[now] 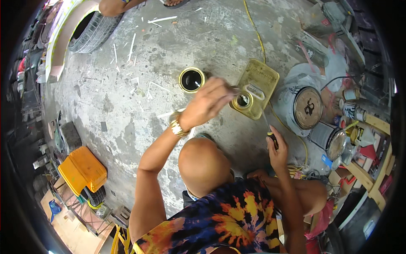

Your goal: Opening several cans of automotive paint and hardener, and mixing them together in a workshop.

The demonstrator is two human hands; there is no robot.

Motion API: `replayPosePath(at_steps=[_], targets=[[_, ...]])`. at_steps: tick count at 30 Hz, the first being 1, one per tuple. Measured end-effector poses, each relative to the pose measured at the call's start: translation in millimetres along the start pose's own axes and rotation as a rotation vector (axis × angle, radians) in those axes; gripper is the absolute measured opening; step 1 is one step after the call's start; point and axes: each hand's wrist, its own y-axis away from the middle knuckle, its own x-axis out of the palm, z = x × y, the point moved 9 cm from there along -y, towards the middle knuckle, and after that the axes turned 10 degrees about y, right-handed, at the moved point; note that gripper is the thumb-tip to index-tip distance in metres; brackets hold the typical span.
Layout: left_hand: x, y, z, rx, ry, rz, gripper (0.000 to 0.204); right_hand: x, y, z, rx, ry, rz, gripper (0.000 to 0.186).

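My left hand (208, 103), a gold watch (177, 128) on its wrist, reaches over the floor with its fingers pinched on a small dark piece, blurred at the fingertips. Those fingertips are beside the round mouth (242, 100) of a gold rectangular tin canister (264, 76), which has a pale handle on top. My right hand (278, 150) grips a screwdriver (272, 139) by its black and yellow handle, the shaft pointing up toward the canister's near right edge. Left of the canister stands an open round can (191, 80) with black liquid inside.
A tire (95, 31) and another person's hand (112, 7) are at the far left. White scraps lie on the concrete. A yellow cable (256, 29) runs behind the canister. Lidded pails (308, 108) and clutter line the right; an orange plastic case (82, 169) sits left.
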Motion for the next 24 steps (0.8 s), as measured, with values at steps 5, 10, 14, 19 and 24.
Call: replayPosePath(at_steps=[5, 10, 14, 19, 24], targets=[[12, 88, 53, -0.131, -0.196, -0.080, 0.013, 48, 37, -115, 0.478, 0.055, 0.040, 0.032], [91, 154, 130, -0.216, -0.389, 0.030, 0.020, 51, -11, -66, 0.180, 0.325, 0.039, 0.033], [115, 176, 162, -0.280, -0.431, 0.137, 0.026, -21, -56, 77, -0.372, 0.498, 0.060, 0.045], [40, 191, 161, -0.481, -0.230, -0.507, 0.061, 3, -106, 144, -0.973, 1.098, 0.315, 0.068], [-18, 187, 169, -0.513, -0.174, -0.772, 0.102, 18, -133, 122, -1.106, 1.245, 0.531, 0.072]])
